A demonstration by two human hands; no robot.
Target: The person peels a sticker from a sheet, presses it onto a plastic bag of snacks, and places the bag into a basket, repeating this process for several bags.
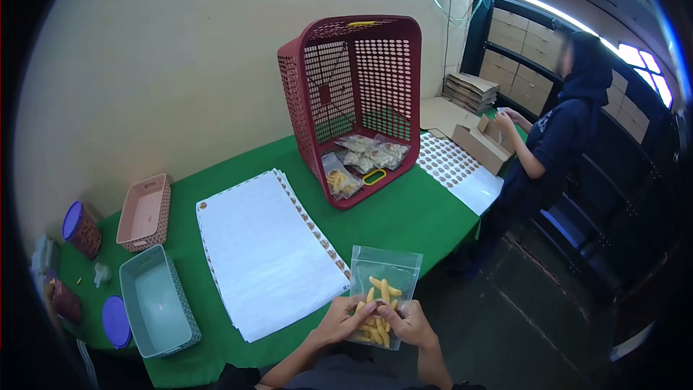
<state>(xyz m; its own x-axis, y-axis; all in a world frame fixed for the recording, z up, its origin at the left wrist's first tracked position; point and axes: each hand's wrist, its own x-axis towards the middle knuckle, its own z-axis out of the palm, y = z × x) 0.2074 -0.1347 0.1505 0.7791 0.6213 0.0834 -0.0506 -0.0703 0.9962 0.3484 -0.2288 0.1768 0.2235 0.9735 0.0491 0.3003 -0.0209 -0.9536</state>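
Note:
A clear zip bag [386, 260] with yellow finger-shaped snacks in its lower part is upright in front of me, just past the table's front edge. My left hand [345, 323] is closed on its left side, and my right hand [409, 326] grips its right side. Both thumbs meet on the bag's front, over a small brownish round patch, probably a sticker, partly covered by them. Left of the bag lie white sheets [267, 253] with round brown stickers along the right edge.
A dark red perforated basket [419, 101] lies on its side with several filled bags [372, 152] inside. At left are a pink basket [144, 213], a teal basket [159, 303] and purple-lidded jars [83, 231]. On the right, a co-worker [563, 112] handles something beside a cardboard box [480, 146] and a sticker sheet [455, 166].

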